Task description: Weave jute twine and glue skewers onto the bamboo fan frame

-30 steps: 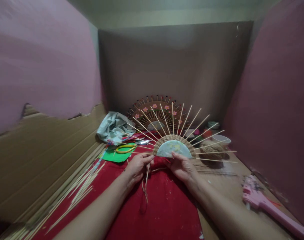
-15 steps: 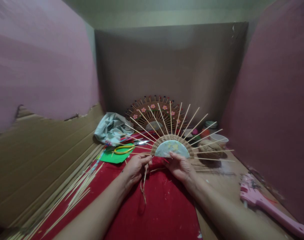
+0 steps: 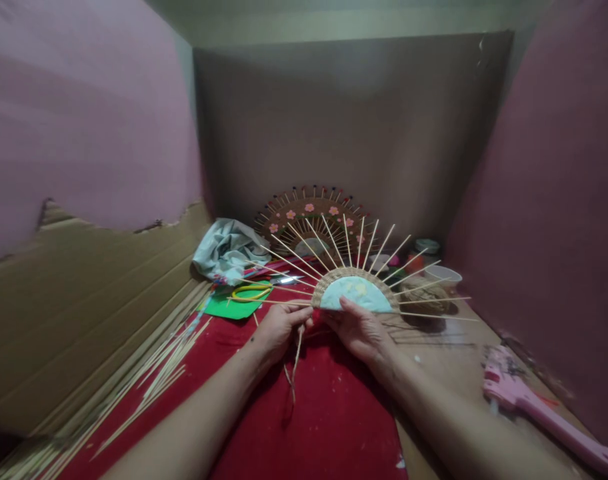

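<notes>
A half-round fan frame (image 3: 357, 294) is held up in front of me. Its pale blue centre has a yellowish pattern, a band of woven twine (image 3: 329, 279) runs round the curve, and thin sticks spread outward like rays. My right hand (image 3: 358, 330) grips the straight lower edge, thumb on the blue face and fingers behind it. At the left corner my left hand (image 3: 283, 331) pinches the twine and the lowest stick there. A loose length of twine (image 3: 295, 363) dangles below the left hand. The right hand's fingertips are hidden.
Behind stands a finished flowered fan (image 3: 309, 208). Left lie loose sticks (image 3: 159, 380), a green sheet (image 3: 234, 305), yellow-handled scissors (image 3: 251, 291) and a crumpled cloth (image 3: 231, 243). Right are a ball of twine (image 3: 419, 300), a white cup (image 3: 443, 274) and a pink glue gun (image 3: 504, 383). Red cloth (image 3: 324, 413) covers the table.
The fan frame and both hands sit slightly further right in view, while the background has shifted slightly too. The frame leans back a little more, and the dangling twine has swung. The grips look the same.
</notes>
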`<state>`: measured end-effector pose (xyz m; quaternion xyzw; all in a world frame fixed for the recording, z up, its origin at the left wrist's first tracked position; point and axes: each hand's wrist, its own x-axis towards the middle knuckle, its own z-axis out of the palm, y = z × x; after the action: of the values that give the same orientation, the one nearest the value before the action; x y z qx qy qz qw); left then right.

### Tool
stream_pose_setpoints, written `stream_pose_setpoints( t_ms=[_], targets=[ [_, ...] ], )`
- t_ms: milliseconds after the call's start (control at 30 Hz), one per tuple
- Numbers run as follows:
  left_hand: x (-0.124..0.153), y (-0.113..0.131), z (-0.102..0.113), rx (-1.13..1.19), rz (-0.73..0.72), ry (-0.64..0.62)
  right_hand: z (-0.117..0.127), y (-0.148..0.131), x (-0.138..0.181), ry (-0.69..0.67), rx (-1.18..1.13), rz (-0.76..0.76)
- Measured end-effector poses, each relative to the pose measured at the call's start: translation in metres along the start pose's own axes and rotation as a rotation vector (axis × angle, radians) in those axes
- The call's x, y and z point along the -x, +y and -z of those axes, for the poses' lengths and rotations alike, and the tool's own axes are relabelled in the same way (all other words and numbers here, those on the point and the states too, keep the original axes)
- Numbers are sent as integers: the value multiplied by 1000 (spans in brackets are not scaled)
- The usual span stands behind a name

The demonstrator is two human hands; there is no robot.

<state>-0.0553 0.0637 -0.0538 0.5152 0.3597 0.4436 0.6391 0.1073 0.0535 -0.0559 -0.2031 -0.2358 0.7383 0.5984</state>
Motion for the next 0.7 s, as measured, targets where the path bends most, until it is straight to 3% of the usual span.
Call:
stream_pose_setpoints(
  t_ms=[267,700],
  targets=[
    [3,-5,-9,5,-36,-103,-12,7,7,-32,65,-16],
    [12,8,-14,-7,128,-182,-11,-1,6,-7,153,-35]
  ],
)
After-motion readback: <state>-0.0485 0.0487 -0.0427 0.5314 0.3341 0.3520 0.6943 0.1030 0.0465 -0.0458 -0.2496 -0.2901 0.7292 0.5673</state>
